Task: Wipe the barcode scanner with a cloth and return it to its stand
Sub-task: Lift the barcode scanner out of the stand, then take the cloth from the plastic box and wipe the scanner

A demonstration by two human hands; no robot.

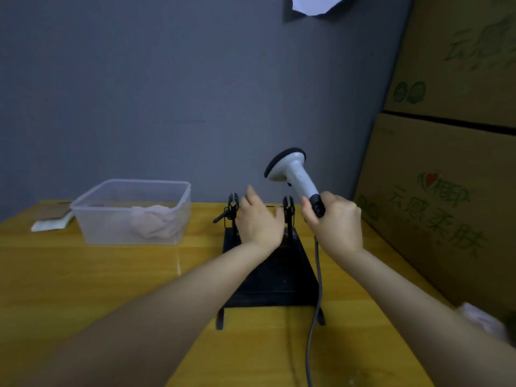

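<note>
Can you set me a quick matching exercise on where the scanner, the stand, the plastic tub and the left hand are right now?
Things:
1. barcode scanner
2. stand
3. plastic tub
4. left hand

States:
A. open and empty, over the stand's clips
B. on the table at left, crumpled cloth inside
C. held up by the right hand, clear of the stand
D. on the table, nothing seated in it

Pairs: 1-C, 2-D, 3-B, 4-A
</note>
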